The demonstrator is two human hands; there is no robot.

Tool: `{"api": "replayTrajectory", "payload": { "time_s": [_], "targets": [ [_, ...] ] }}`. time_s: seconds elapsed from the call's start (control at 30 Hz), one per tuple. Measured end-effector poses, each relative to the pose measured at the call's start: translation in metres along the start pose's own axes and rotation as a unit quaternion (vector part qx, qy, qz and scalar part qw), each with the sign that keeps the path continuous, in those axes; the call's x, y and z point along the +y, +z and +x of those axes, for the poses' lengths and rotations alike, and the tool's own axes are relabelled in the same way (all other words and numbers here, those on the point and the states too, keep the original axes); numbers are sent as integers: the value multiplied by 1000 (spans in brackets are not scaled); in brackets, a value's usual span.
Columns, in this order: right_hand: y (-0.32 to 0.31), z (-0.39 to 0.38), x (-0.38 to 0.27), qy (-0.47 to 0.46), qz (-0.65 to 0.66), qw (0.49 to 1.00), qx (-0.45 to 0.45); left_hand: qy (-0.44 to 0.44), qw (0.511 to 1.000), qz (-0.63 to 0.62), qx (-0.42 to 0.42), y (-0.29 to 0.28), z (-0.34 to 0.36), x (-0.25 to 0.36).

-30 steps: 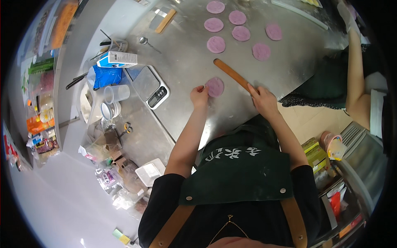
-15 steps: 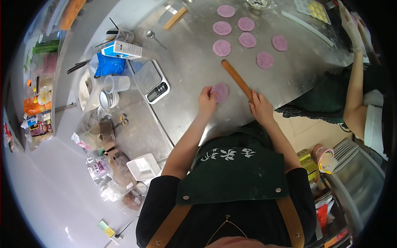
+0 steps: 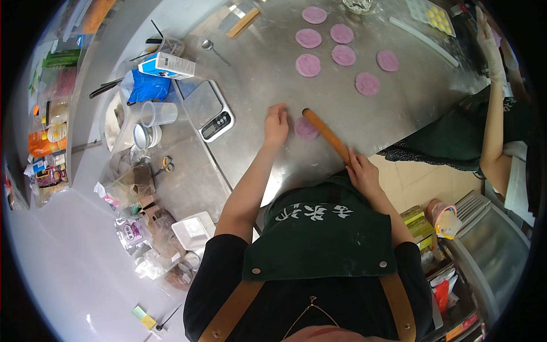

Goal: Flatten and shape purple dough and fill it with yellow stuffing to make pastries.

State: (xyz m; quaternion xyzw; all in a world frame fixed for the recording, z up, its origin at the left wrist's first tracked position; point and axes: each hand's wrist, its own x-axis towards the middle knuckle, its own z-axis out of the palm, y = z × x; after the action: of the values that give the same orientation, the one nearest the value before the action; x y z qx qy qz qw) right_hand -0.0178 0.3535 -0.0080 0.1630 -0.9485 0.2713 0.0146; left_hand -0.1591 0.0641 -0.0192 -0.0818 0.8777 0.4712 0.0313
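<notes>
My right hand (image 3: 364, 174) grips the near end of a wooden rolling pin (image 3: 327, 137). The pin's far end lies over the right side of a flat purple dough round (image 3: 303, 129) on the steel table. Just left of that round is my left hand (image 3: 276, 123), apart from it, fingers loosely bent and holding nothing. Farther up the table lie several more purple dough rounds, among them one nearby round (image 3: 367, 84) and another round (image 3: 307, 65).
Left of my hands sits a digital scale (image 3: 215, 117), with a carton (image 3: 168, 65), a clear plastic cup (image 3: 159, 113) and scissors (image 3: 165, 165) beyond. At far right, a co-worker's gloved hand (image 3: 488, 48) is near a tray of yellow balls (image 3: 437, 17). A white strip (image 3: 424, 41) lies at upper right.
My left hand has let go of the dough round and moved slightly up and left. The rolling pin has come nearer to me, its tip now over the round.
</notes>
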Motion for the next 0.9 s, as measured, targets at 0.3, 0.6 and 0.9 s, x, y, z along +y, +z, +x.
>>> {"api": "replayTrajectory", "payload": {
  "time_s": [0.3, 0.6, 0.9],
  "targets": [
    [7, -7, -8, -15, -32, 999, -13, 176, 973, 104, 108, 34, 27, 37],
    [7, -8, -15, 76, 24, 996, -26, 255, 934, 235, 84, 76, 51, 33],
    [12, -13, -10, 50, -5, 998, -28, 241, 940, 225, 84, 54, 22, 0]
  ]
}}
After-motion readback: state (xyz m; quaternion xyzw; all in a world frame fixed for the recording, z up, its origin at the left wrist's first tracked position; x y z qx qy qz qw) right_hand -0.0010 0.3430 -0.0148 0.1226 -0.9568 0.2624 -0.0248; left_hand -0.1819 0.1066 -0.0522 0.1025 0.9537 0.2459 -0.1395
